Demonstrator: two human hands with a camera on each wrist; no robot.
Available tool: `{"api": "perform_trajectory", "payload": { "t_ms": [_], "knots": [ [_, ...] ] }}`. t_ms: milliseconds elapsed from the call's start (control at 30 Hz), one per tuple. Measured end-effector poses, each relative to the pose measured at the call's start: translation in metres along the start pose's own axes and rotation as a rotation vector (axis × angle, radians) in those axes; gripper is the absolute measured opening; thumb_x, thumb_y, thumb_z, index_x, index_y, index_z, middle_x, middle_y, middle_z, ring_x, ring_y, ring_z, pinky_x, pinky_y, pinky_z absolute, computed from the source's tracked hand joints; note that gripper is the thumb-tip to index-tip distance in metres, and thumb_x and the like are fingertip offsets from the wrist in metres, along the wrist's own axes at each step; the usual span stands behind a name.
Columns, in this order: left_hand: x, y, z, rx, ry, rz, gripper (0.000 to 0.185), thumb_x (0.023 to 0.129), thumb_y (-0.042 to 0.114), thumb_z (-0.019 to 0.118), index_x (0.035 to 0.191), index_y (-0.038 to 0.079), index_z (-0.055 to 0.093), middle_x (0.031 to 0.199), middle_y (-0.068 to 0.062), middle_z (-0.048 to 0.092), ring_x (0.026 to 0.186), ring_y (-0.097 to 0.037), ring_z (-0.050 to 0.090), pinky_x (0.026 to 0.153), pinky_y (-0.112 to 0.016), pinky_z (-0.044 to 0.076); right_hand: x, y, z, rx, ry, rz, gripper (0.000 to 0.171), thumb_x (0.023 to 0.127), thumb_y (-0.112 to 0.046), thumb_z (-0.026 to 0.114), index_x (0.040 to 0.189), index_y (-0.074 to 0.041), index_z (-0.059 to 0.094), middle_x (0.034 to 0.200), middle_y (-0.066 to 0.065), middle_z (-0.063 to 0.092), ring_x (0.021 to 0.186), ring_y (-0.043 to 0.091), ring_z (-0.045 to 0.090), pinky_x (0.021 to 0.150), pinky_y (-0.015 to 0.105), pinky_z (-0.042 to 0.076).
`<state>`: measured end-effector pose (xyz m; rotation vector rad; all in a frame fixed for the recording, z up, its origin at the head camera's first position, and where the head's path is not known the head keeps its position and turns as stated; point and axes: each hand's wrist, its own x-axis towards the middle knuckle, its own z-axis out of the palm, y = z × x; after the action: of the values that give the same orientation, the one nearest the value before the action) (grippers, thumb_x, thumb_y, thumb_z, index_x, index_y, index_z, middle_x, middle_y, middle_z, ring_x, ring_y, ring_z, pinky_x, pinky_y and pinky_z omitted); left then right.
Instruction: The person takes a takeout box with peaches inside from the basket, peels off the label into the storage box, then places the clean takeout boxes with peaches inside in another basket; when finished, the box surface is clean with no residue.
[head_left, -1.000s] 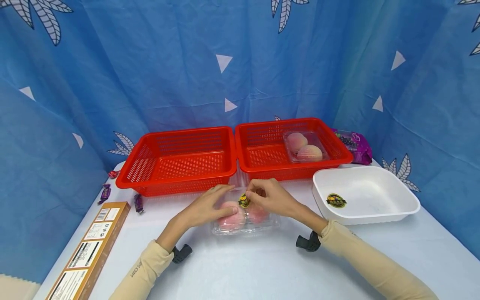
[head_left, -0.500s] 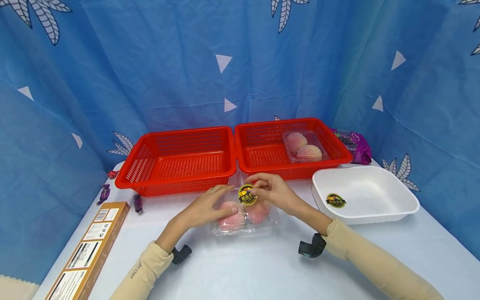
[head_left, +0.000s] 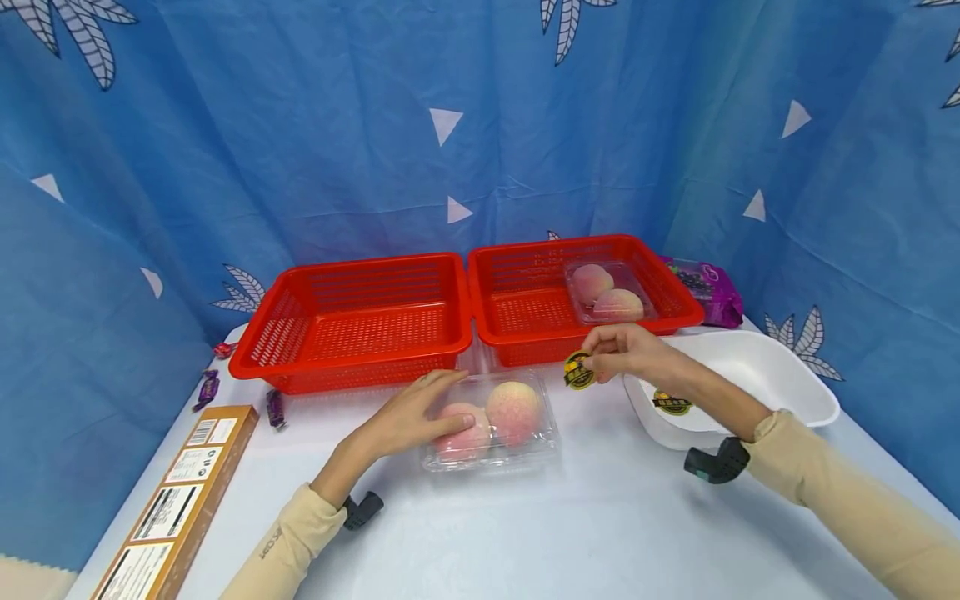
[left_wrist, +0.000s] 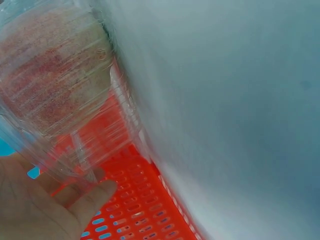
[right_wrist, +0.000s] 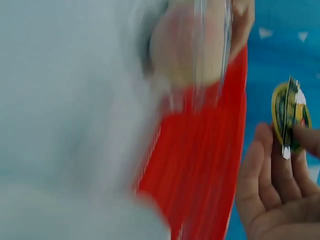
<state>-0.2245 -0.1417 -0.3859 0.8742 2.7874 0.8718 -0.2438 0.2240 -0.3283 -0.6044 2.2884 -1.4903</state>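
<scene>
Two hands are busy here: the right hand (head_left: 633, 350) pinches a round yellow-and-black sticker (head_left: 578, 371) between thumb and fingertips, held up in the air between the clear peach box (head_left: 491, 421) and the white tray (head_left: 780, 367), just in front of the right red basket (head_left: 525, 329). The sticker hangs off the left side of the fingers, standing nearly on edge, face toward the camera; being round, it has no real long axis. The tray, with another sticker (head_left: 672, 402) already in it, sits right beside that hand, toward the table's right edge. The left hand (head_left: 408, 417) lies with relaxed fingers on the box's left end, near the table's middle; the box runs roughly left to right.
</scene>
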Motion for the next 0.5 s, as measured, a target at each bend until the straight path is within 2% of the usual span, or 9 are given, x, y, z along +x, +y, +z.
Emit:
{"api": "perform_trajectory", "payload": {
  "t_ms": [100,200,333,433,500],
  "knots": [
    [0.001,0.000,0.001,0.006,-0.004,0.005,0.077,0.084,0.066,0.056,0.148,0.028,0.036,0.145,0.003,0.042,0.134,-0.020,0.039,0.107,-0.051,0.036,-0.016,0.009,-0.039,-0.071,-0.064,0.011,0.019,0.093,-0.012,0.058,0.103,0.004,0.054,0.094,0.007,0.068,0.087,0.023,0.066,0.079,0.035,0.056],
    [0.001,0.000,0.001,0.004,-0.007,0.002,0.078,0.084,0.066,0.056,0.148,0.027,0.036,0.145,0.002,0.042,0.135,-0.021,0.039,0.107,-0.051,0.035,-0.030,0.021,-0.077,-0.141,-0.139,0.075,0.024,0.093,-0.010,0.057,0.110,0.006,0.051,0.087,0.006,0.064,0.093,0.021,0.064,0.081,0.037,0.056],
    [0.001,0.000,0.000,0.003,-0.007,-0.002,0.077,0.084,0.065,0.057,0.148,0.028,0.037,0.144,0.002,0.042,0.135,-0.021,0.039,0.108,-0.052,0.035,-0.044,0.040,-0.115,-0.223,-0.210,0.267,0.028,0.091,-0.011,0.058,0.114,0.004,0.053,0.089,0.007,0.059,0.097,0.020,0.061,0.083,0.041,0.055],
    [0.001,-0.001,-0.001,0.002,-0.006,0.000,0.076,0.084,0.065,0.057,0.148,0.028,0.037,0.144,0.003,0.043,0.135,-0.021,0.039,0.108,-0.051,0.035,-0.049,0.053,-0.132,-0.288,-0.250,0.435,0.022,0.089,-0.014,0.059,0.106,-0.001,0.057,0.099,0.007,0.061,0.093,0.021,0.062,0.082,0.042,0.054],
    [0.000,-0.001,-0.001,-0.003,-0.006,0.003,0.076,0.084,0.064,0.058,0.148,0.028,0.037,0.143,0.003,0.043,0.134,-0.020,0.039,0.107,-0.051,0.035,-0.051,0.061,-0.139,-0.331,-0.275,0.524,0.017,0.088,-0.015,0.058,0.100,-0.004,0.056,0.099,0.004,0.060,0.087,0.021,0.065,0.080,0.041,0.054]
  ]
}}
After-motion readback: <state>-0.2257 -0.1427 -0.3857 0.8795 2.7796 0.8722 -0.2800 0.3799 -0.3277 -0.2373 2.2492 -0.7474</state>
